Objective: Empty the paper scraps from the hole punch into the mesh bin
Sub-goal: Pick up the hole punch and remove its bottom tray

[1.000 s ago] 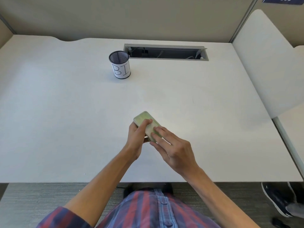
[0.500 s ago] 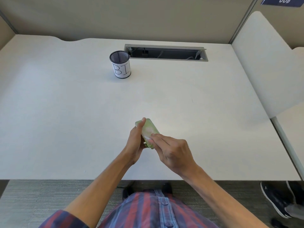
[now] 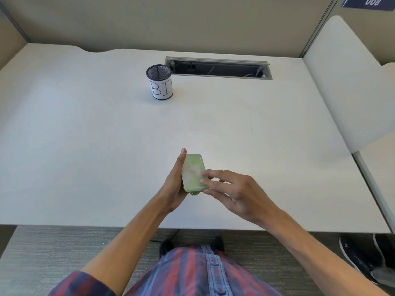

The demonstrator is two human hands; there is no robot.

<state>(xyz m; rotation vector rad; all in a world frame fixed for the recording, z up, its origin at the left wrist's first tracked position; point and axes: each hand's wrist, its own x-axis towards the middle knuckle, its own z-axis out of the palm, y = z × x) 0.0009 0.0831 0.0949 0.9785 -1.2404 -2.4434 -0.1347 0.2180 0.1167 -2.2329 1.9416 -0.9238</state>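
I hold a small pale-green hole punch (image 3: 193,170) above the near middle of the white desk (image 3: 85,146). Its translucent base faces up, with whitish paper scraps showing through. My left hand (image 3: 175,184) grips it along its left side, thumb pointing away from me. My right hand (image 3: 230,191) has its fingertips on the base's right near edge, fingers spread. The black mesh bin (image 3: 160,82), wrapped in a white label with hand-written letters, stands upright at the far middle of the desk, well apart from both hands.
An open cable slot (image 3: 220,69) runs along the back of the desk just right of the bin. A white divider panel (image 3: 342,82) borders the desk on the right. Shoes (image 3: 363,259) lie on the floor at lower right.
The hole punch has been turned from lying slanted to pointing away from me, base up. My right hand's fingers have opened out and now touch only its right near edge.
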